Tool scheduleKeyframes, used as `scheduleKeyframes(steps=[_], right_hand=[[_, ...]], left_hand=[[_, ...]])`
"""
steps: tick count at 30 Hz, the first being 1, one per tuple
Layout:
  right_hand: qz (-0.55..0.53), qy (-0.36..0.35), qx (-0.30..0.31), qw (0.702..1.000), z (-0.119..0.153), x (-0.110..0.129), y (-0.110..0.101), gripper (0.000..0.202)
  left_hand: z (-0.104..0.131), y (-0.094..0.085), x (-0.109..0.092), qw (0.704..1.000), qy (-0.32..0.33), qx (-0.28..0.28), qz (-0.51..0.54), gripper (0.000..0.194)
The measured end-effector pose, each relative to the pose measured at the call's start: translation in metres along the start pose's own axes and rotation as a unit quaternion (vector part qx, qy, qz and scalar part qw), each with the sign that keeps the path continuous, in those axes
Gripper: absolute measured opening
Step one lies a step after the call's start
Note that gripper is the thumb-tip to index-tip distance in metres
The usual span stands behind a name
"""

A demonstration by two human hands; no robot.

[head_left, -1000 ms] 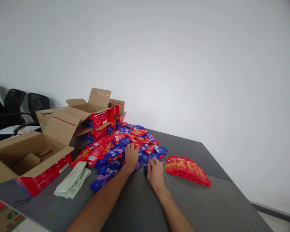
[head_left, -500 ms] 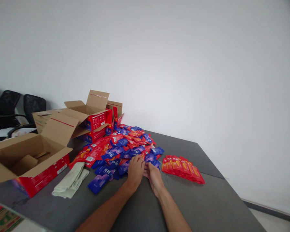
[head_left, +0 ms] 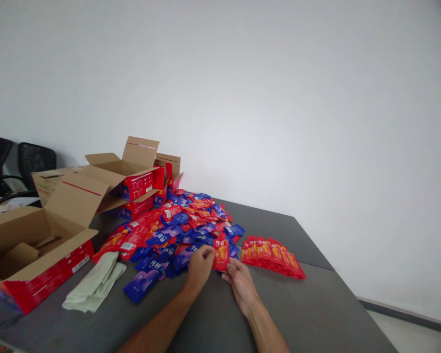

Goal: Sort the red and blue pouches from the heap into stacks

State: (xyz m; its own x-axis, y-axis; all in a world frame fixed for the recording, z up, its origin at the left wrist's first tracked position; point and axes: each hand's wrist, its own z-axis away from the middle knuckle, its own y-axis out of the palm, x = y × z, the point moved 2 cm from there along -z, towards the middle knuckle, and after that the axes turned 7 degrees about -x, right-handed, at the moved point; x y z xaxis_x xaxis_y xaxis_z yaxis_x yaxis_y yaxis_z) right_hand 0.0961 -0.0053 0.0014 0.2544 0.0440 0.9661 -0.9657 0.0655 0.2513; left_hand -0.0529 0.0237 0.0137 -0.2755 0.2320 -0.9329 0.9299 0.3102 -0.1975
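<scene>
Between my two hands a red packet (head_left: 221, 254) with an orange print faces me, upright. The fingers of my left hand (head_left: 201, 264) pinch its left edge. At its lower right corner my right hand (head_left: 240, 280) has thumb and fingers closed on it. Behind them spreads a mixed pile of red and blue packets (head_left: 183, 220). To the right of my hands lies an overlapping row of red packets (head_left: 272, 256). One blue packet (head_left: 141, 286) lies at the pile's near left edge.
An open carton (head_left: 47, 279) stands at the left, with a folded pale cloth (head_left: 95, 284) beside it. More open cartons (head_left: 137, 184) are stacked behind the pile. Black chairs (head_left: 36, 159) stand at the far left. A white wall (head_left: 279, 122) rises behind the table (head_left: 316, 304).
A red packet now shows between my hands, which have moved slightly apart. The whole view has shifted, so the cartons and pile appear farther left.
</scene>
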Motion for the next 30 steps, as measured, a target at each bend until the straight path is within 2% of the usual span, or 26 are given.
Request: scheduleKeyframes(steps=[3,6,9,12,15,18,21,26,30], right_hand=[[0.009,-0.009,0.016,1.0,0.007,0.003,0.003,0.029],[0.03,-0.019,0.035,0.999,0.011,0.005,0.008,0.03],[0.097,-0.045,0.025,0.994,0.012,0.007,0.012,0.029],[0.156,-0.106,0.012,0.982,0.012,0.015,0.011,0.031],[0.178,-0.154,-0.053,0.971,0.011,0.026,0.005,0.037],[0.165,-0.157,-0.089,0.97,0.011,0.032,0.0,0.042],[0.15,-0.147,-0.075,0.975,0.011,0.031,-0.002,0.043],[0.151,-0.131,-0.04,0.979,0.012,0.024,0.004,0.042],[0.131,-0.123,-0.028,0.983,0.015,0.022,0.007,0.039]], left_hand=[[-0.01,-0.006,0.008,0.997,-0.042,-0.032,0.054,0.026],[-0.013,-0.007,0.009,0.993,-0.064,0.001,0.098,0.034],[-0.01,-0.007,0.005,0.994,-0.037,0.034,0.096,0.036],[-0.006,-0.005,0.0,0.997,-0.009,0.04,0.067,0.034],[0.0,-0.001,-0.004,0.997,0.008,0.055,0.053,0.031],[0.006,0.003,-0.008,0.995,0.006,0.08,0.066,0.026],[0.01,0.005,-0.013,0.988,-0.008,0.11,0.109,0.02],[0.008,0.002,-0.018,0.982,-0.006,0.127,0.139,0.024],[0.007,0.002,-0.013,0.969,-0.083,0.128,0.193,0.03]])
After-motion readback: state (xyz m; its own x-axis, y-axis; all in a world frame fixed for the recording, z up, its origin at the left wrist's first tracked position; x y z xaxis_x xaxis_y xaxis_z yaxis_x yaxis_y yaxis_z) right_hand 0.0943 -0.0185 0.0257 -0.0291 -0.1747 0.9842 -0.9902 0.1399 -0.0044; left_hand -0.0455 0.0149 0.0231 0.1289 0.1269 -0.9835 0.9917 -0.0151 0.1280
